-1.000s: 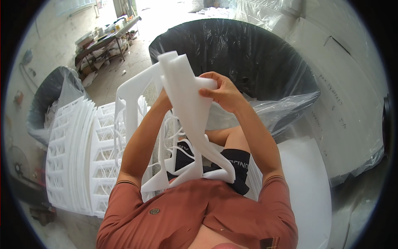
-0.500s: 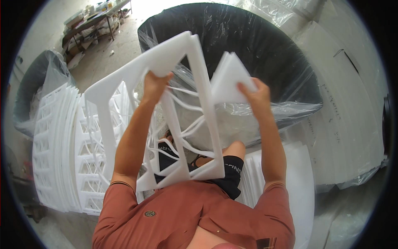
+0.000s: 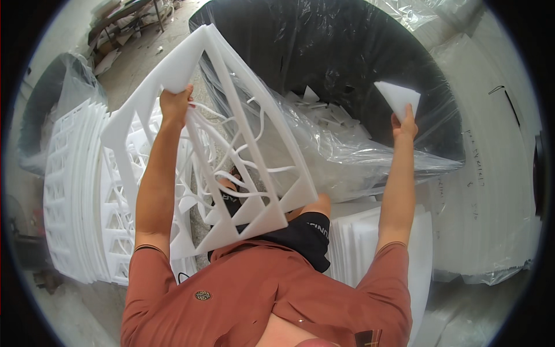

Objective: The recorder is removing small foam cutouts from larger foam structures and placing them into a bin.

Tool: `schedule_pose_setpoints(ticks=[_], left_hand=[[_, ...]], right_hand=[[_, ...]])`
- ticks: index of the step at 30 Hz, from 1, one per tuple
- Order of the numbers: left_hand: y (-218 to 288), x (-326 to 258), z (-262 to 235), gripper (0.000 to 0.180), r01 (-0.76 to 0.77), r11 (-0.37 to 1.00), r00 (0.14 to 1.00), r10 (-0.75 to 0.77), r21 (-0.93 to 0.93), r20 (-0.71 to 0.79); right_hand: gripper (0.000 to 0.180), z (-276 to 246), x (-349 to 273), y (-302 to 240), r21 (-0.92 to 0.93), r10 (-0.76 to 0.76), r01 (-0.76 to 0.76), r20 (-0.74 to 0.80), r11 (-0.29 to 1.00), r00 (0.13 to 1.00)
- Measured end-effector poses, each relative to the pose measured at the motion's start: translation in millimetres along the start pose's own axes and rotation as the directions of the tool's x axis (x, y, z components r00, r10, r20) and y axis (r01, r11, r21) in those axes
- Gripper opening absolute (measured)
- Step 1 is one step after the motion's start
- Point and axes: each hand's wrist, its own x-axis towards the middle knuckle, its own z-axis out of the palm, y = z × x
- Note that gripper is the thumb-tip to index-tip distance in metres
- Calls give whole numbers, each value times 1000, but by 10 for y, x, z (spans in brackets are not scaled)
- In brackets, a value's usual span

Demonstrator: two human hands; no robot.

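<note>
My left hand (image 3: 175,105) is closed around a bar of a white foam sheet frame (image 3: 173,65), which has large angular openings and looks several layers thick. The frame stands tilted over my lap, thin white strips curving loosely across its openings. Out to the right, my right hand (image 3: 405,124) grips a small stack of white foam offcuts (image 3: 398,95), roughly triangular. That hand is above the right part of a big dark bin (image 3: 260,43) lined with clear plastic. White foam scraps (image 3: 334,115) lie inside the bin.
Cut foam sheets (image 3: 72,191) stand in a row at my left. Uncut white sheets (image 3: 370,243) are stacked by my right side, and larger plastic-wrapped sheets (image 3: 485,162) rise beyond. A smaller dark bin (image 3: 52,121) and a cluttered table (image 3: 124,20) are at the far left.
My right hand has moved right, carrying the foam offcuts away from the frame. My left hand and the frame have shifted left. The scraps in the bin have come into sight.
</note>
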Motion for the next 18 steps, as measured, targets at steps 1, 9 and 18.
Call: schedule_pose_setpoints(ticks=[1, 9, 18], left_hand=[[26, 12, 6, 15, 5, 1000, 1000, -5, 7, -8], [586, 292, 395, 16, 206, 893, 976, -158, -401, 152], [1236, 991, 1061, 20, 105, 901, 990, -54, -422, 132]], right_hand=[[59, -30, 88, 58, -4, 10, -10, 5, 1000, 1000], [110, -521, -999, 1068, -407, 350, 91, 864, 909, 363], [95, -318, -3331, 1318, 115, -48, -174, 935, 978, 352]])
